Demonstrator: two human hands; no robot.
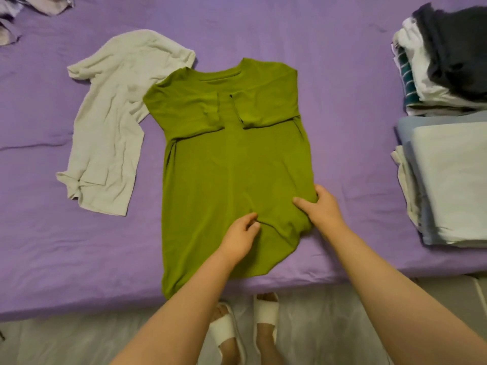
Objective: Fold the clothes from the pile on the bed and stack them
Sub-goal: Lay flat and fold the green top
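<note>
The green T-shirt [232,164] is pinched at its hem by both grips, left hand [241,237] and right hand [322,209]; its long axis runs away from them toward the collar.

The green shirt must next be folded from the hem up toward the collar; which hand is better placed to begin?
Probably the right hand: it already grips the bunched hem corner of the green shirt. The left hand only pinches mid-hem fabric.

two feet in white slippers [245,329] stand on the pale floor [66,341] beside the bed.
</note>
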